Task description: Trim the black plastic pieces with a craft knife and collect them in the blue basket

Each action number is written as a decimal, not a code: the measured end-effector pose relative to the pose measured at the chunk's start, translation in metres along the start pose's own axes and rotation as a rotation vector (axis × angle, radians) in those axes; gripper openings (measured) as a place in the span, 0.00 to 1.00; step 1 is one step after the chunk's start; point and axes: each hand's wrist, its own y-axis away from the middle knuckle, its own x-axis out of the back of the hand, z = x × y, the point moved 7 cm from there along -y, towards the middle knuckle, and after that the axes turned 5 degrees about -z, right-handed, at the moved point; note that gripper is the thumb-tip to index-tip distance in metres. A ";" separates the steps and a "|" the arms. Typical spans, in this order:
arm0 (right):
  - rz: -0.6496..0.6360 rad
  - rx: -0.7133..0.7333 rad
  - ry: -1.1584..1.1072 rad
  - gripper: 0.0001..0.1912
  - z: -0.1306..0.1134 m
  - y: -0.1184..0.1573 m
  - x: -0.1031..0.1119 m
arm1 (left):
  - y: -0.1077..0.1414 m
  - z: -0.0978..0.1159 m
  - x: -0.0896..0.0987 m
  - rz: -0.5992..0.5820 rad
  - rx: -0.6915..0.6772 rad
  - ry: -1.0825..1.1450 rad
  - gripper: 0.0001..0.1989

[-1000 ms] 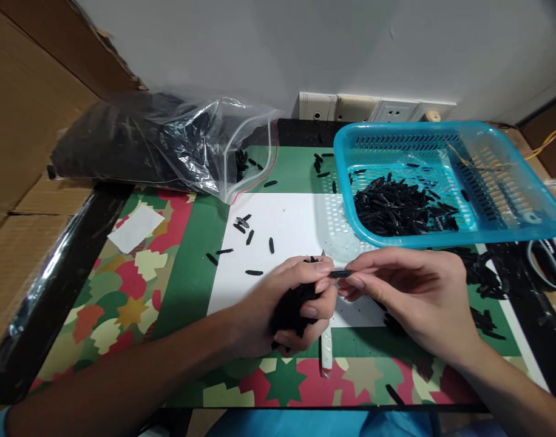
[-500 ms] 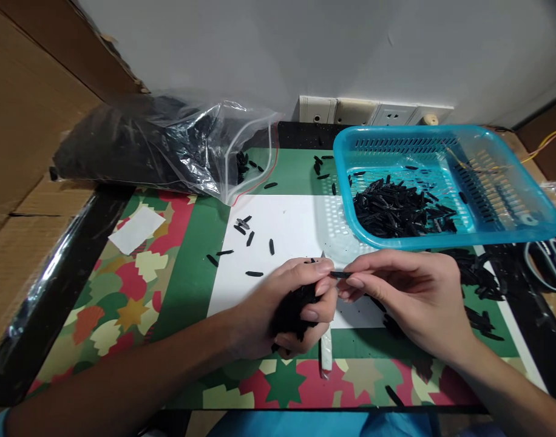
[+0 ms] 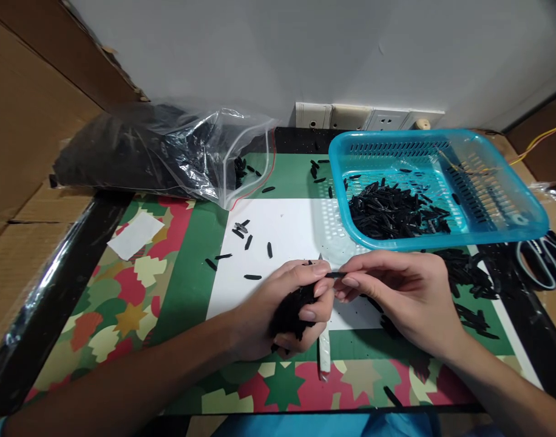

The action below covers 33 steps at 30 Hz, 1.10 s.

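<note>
My left hand (image 3: 300, 303) is closed around a bunch of small slim black pieces (image 3: 292, 312). Between its thumb and forefinger sits one end of a single black piece (image 3: 335, 275). Thumb and fingertips of my right hand (image 3: 396, 297) pinch the other end. Beneath the hands lies a thin knife-like tool with a white wrapped handle (image 3: 324, 355), its pointed tip showing above the left thumb. Loose black pieces (image 3: 269, 249) are scattered on the white sheet (image 3: 296, 221) to the left of my hands.
A blue plastic basket (image 3: 442, 243) at the back right holds a heap of black pieces. More pieces (image 3: 471, 273) lie right of my hand, near scissors (image 3: 535, 267). A clear zip bag (image 3: 169, 158) of dark material stands back left. Wall sockets (image 3: 387, 119) are behind.
My hands have barely moved and still hold the same black piece between them. The whole view has shifted slightly.
</note>
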 end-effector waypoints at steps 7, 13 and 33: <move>0.015 -0.005 0.004 0.03 0.001 0.000 0.002 | 0.000 -0.001 0.001 -0.021 -0.007 0.047 0.17; 0.018 -0.012 -0.027 0.05 0.002 0.002 0.002 | -0.001 -0.004 0.005 -0.008 -0.005 0.052 0.18; -0.069 0.035 0.129 0.07 -0.003 0.002 -0.004 | 0.001 -0.002 0.000 -0.008 0.010 0.004 0.19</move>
